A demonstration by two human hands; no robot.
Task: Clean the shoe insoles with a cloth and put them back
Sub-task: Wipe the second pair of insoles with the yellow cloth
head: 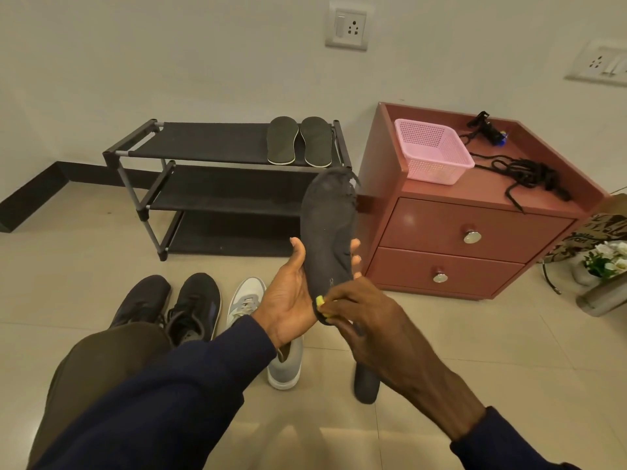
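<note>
My left hand holds a worn black insole upright, thumb on one edge and fingers wrapped behind the other. My right hand pinches a small yellow cloth against the insole's heel end. Two dark insoles lie side by side on the top shelf of the black shoe rack. Another dark insole lies on the floor under my right wrist. A grey-white shoe stands on the floor below my left hand, and a pair of black sneakers sits to its left.
A reddish two-drawer cabinet stands to the right, carrying a pink plastic basket and black laces. A pot of white flowers is at the far right. My knee in olive trousers is at the lower left.
</note>
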